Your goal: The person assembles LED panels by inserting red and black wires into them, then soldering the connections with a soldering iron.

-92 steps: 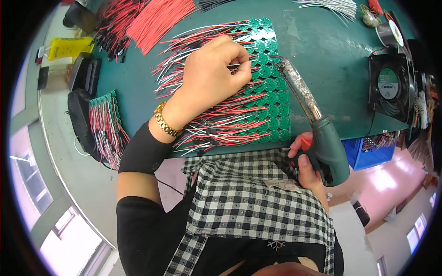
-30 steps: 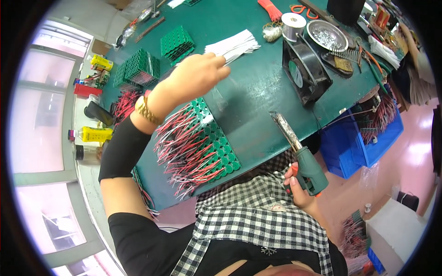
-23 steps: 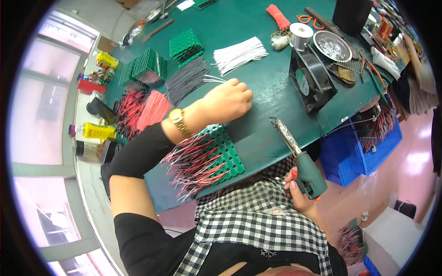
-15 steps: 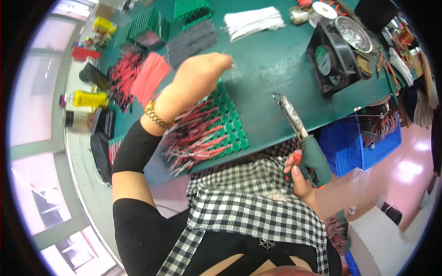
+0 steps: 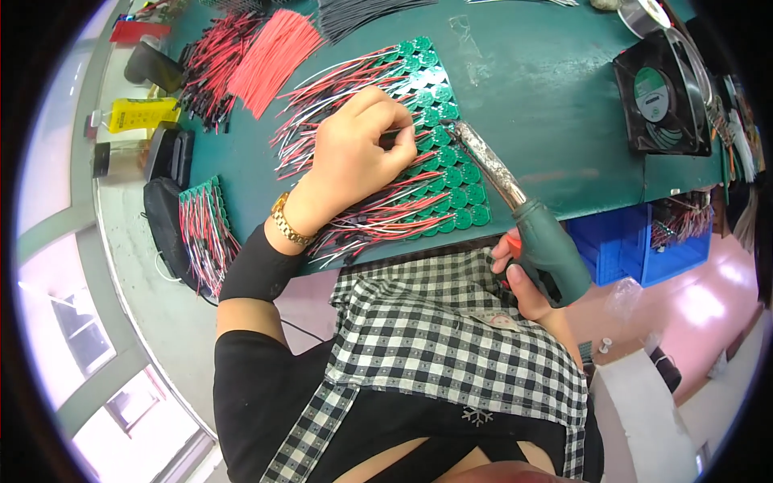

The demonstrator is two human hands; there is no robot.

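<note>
My right hand (image 5: 525,288) is wrapped round the handle of a green soldering gun (image 5: 554,249), near the table's front edge. Its long metal barrel slants up and left, the tip touching or just above a panel of small round green circuit boards (image 5: 461,196). Over that panel, my left hand (image 5: 354,149) pinches thumb and forefinger together close to the tip, on what looks like a thin wire, mostly hidden by the fingers. Rows of red, white and black wires (image 5: 386,201) run leftward from the boards, passing under my left hand and wrist.
Red wires (image 5: 275,60), black wires (image 5: 362,12) and a red-black bundle (image 5: 213,68) lie at the back left. A black fan (image 5: 664,97) stands at right, with a solder spool (image 5: 644,16) behind. Blue bins (image 5: 620,249) sit below the right edge. Another wired panel (image 5: 205,229) lies left.
My left hand has come down from above the table onto the wired panel, fingers pinched. The soldering gun's tip has shifted left to the boards. The whole view has shifted too.
</note>
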